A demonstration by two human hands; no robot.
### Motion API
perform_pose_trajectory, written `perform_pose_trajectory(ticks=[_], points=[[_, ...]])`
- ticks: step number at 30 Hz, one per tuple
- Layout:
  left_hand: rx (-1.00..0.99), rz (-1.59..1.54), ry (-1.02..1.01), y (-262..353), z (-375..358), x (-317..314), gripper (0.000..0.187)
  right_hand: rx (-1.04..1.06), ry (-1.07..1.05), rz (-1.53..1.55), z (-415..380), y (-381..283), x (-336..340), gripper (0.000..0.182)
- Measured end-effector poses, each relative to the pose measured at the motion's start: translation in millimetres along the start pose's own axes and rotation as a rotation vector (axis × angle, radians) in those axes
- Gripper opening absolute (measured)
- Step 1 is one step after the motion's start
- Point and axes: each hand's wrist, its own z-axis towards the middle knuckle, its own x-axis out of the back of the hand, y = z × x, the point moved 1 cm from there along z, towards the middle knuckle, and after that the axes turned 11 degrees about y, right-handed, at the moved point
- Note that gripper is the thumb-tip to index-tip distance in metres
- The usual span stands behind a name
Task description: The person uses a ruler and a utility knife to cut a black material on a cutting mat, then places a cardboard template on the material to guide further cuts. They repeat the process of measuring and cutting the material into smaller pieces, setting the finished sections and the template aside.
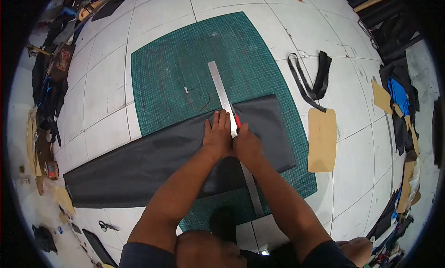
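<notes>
A long metal ruler (218,82) lies across a sheet of black fabric (134,170), which rests partly on a green cutting mat (176,69). My left hand (218,136) lies flat, fingers stretched out, pressing on the ruler and the fabric beside it. Close against it, on the ruler's right side, my right hand (249,145) is closed around a red-handled cutter (238,120). The cutter's blade is too small to make out. A small white scrap (187,90) and a thin dark thread sit on the mat beyond the fabric.
On the white tiled floor to the right are black strips (320,78) and a tan cardboard template (321,140). Scissors (107,226) lie at the lower left. Piled materials line both sides, with a blue piece (398,95) at the right.
</notes>
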Motion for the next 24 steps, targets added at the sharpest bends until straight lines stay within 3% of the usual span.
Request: perform_pose_trajectory(ticks=[6, 9, 12, 18, 21, 24], points=[[-0.012, 0.026, 0.029, -6, 4, -15, 0.136, 0.026, -0.061, -0.03, 1, -12, 11, 0.026], [-0.018, -0.003, 0.007, -3, 3, -8, 0.139, -0.113, -0.038, 0.013, 11, -17, 18, 0.027], [-0.004, -0.02, -0.007, -3, -2, -3, 0.141, -0.049, 0.027, 0.032, 12, -7, 10, 0.027], [-0.014, -0.023, -0.017, -3, 1, -1, 0.134, -0.065, -0.044, -0.011, 7, -11, 12, 0.024], [-0.016, -0.005, 0.0, -2, 3, -8, 0.136, -0.178, -0.181, 0.018, 14, -23, 28, 0.024], [-0.025, 0.07, -0.052, -1, 5, -2, 0.141, -0.131, -0.126, 0.067, 19, -16, 21, 0.024]])
